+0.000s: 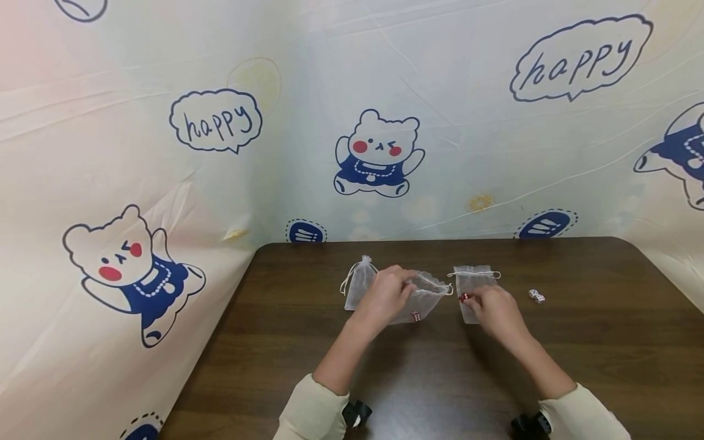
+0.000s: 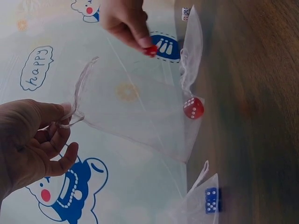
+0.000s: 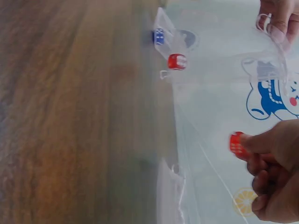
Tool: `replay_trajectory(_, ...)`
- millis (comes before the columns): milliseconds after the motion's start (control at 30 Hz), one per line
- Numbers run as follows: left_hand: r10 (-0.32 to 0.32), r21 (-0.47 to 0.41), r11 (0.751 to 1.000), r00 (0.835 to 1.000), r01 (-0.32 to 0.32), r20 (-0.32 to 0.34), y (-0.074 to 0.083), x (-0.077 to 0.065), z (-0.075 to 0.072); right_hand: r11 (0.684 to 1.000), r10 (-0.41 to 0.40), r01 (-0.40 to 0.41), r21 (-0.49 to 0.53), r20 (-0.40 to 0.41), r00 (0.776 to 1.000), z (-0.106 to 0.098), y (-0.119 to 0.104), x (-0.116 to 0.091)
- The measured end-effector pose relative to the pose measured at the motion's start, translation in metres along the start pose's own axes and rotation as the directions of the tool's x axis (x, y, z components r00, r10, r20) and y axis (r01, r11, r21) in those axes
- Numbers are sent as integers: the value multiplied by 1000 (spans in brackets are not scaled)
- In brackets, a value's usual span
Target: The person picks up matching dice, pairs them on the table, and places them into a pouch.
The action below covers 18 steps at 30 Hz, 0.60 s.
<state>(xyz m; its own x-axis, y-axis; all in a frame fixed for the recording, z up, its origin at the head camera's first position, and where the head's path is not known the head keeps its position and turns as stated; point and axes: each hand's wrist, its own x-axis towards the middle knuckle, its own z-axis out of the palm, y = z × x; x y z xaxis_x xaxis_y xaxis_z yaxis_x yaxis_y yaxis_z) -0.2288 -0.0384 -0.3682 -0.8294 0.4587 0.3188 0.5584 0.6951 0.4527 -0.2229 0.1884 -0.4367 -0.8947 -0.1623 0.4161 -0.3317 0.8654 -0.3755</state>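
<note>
My left hand (image 1: pixel 387 294) pinches the rim of a sheer white drawstring bag (image 1: pixel 431 299) and holds it up with its mouth spread. Inside, at the bottom corner, lies one red die (image 2: pixel 193 108) with white dots. Between thumb and fingers my right hand (image 1: pixel 499 310) grips a second red die (image 3: pixel 237 143), out to the right of that bag's mouth. Below the right hand, in the head view, a flat drawstring bag (image 1: pixel 473 278) lies on the table, partly covered by the fingers.
Left of the held bag stands another drawn-up sheer bag (image 1: pixel 360 281), with blue dice (image 2: pixel 211 200) inside. White dice (image 1: pixel 536 296) lie on the brown table (image 1: pixel 594 342) to the right. A printed cloth (image 1: pixel 308 122) hangs behind the table's far edge.
</note>
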Motion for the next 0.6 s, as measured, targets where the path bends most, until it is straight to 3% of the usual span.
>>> replay_trajectory(200, 3, -7, 1000, 1000, -3, 3, 0, 0, 1, 997, 42, -29, 71, -183, 982, -10, -6, 3)
replay_trajectory(600, 12, 23, 1000, 1000, -12, 2, 0, 0, 5, 992, 24, 34, 125, -437, 899, -13, -12, 8)
